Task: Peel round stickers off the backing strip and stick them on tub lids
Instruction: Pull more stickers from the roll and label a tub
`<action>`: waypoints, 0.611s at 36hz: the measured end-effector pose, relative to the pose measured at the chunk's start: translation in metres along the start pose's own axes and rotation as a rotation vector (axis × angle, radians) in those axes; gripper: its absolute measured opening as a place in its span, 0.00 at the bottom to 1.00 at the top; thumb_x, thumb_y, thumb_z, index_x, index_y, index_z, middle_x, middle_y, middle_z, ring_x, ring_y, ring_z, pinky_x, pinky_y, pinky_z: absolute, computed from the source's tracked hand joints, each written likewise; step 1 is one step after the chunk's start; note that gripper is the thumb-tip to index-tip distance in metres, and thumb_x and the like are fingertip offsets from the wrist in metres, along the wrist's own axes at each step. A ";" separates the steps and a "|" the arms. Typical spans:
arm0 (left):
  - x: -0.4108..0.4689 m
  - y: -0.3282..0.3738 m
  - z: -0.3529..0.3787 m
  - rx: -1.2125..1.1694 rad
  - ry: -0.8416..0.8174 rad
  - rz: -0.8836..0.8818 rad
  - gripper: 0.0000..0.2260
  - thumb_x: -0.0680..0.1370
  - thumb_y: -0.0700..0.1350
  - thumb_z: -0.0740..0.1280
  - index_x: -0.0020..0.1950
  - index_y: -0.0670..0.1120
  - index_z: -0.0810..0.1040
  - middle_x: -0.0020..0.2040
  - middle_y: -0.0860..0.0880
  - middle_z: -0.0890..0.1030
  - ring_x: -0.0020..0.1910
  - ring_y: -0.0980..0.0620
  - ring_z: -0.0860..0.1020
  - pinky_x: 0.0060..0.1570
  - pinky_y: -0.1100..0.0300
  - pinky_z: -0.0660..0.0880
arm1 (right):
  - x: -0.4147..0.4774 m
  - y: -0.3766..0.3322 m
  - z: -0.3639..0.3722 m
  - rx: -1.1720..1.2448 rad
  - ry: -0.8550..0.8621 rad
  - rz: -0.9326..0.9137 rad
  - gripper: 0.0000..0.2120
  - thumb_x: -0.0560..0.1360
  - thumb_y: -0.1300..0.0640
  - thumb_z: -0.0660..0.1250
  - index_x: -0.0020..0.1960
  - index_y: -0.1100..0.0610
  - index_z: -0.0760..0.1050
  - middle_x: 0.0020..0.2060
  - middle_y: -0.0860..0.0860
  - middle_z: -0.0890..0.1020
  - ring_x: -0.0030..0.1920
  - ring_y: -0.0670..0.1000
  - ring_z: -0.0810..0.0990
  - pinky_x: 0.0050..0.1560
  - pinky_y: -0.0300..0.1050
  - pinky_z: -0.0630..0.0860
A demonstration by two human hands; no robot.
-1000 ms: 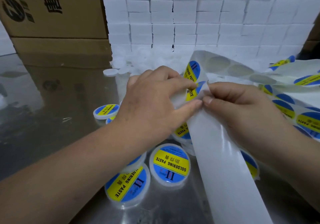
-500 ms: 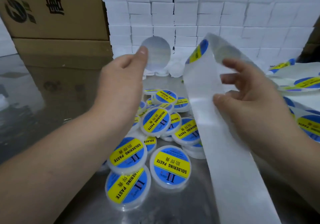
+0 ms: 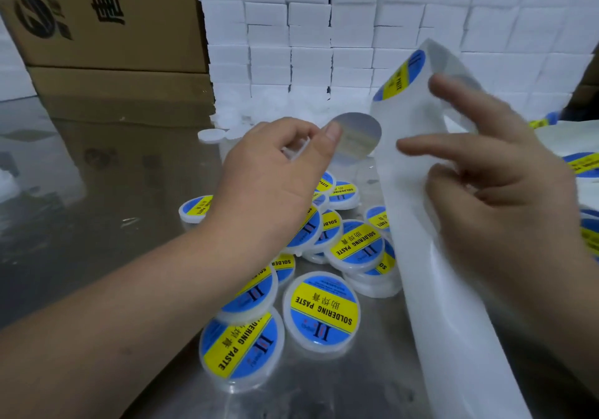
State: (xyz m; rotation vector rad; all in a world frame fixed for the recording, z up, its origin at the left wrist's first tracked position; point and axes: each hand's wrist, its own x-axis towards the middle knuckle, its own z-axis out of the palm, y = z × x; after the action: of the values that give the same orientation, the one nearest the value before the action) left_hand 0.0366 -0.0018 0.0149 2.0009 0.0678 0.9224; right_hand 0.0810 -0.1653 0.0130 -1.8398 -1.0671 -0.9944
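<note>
My left hand [image 3: 272,175] pinches a peeled round sticker [image 3: 358,138] by its edge, grey back side toward me, above the pile of tubs. My right hand [image 3: 496,192] holds the white backing strip [image 3: 431,273], which runs from the lower right up to a fold. One blue-and-yellow sticker [image 3: 400,75] sits on the strip at that fold. Several labelled round tubs [image 3: 324,311] lie heaped on the metal table below both hands. Small unlabelled white tubs [image 3: 210,135] lie further back.
A wall of stacked white boxes [image 3: 356,30] fills the back. Two brown cartons [image 3: 107,30] stand at the back left. More strip with stickers [image 3: 583,162] trails off at the right edge. The shiny metal table [image 3: 81,208] extends to the left.
My left hand pulled the sticker off the strip, lifted it, and has now brought it down and to the right, nearer the strip. My right hand raised the strip.
</note>
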 end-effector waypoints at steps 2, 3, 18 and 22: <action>-0.001 0.000 0.000 -0.009 0.003 0.008 0.11 0.75 0.59 0.61 0.36 0.58 0.75 0.33 0.57 0.73 0.32 0.64 0.71 0.34 0.72 0.64 | -0.001 -0.001 0.000 -0.012 -0.026 -0.033 0.24 0.66 0.71 0.59 0.47 0.41 0.73 0.60 0.38 0.70 0.50 0.26 0.70 0.43 0.24 0.65; -0.001 0.001 0.000 -0.015 0.011 0.008 0.11 0.75 0.59 0.61 0.35 0.58 0.75 0.33 0.57 0.73 0.32 0.64 0.71 0.33 0.74 0.64 | -0.001 -0.002 0.000 -0.009 -0.038 -0.037 0.24 0.66 0.71 0.59 0.46 0.42 0.73 0.57 0.37 0.71 0.51 0.28 0.72 0.43 0.23 0.65; -0.004 0.004 -0.002 0.042 -0.018 0.117 0.06 0.70 0.61 0.62 0.37 0.62 0.73 0.42 0.58 0.73 0.42 0.67 0.71 0.41 0.76 0.65 | 0.000 -0.006 -0.001 0.433 -0.224 0.523 0.13 0.66 0.54 0.58 0.34 0.47 0.82 0.32 0.44 0.84 0.39 0.39 0.80 0.41 0.28 0.72; -0.004 0.005 -0.001 0.063 -0.006 0.154 0.07 0.66 0.62 0.65 0.41 0.63 0.73 0.43 0.61 0.72 0.45 0.68 0.70 0.44 0.77 0.64 | 0.001 -0.002 -0.001 0.522 -0.191 0.599 0.16 0.67 0.42 0.62 0.31 0.50 0.82 0.32 0.48 0.83 0.38 0.43 0.80 0.47 0.42 0.72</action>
State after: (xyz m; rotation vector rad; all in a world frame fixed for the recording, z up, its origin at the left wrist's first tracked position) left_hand 0.0309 -0.0056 0.0168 2.0897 -0.0621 1.0218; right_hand 0.0794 -0.1650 0.0148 -1.6683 -0.7131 -0.1672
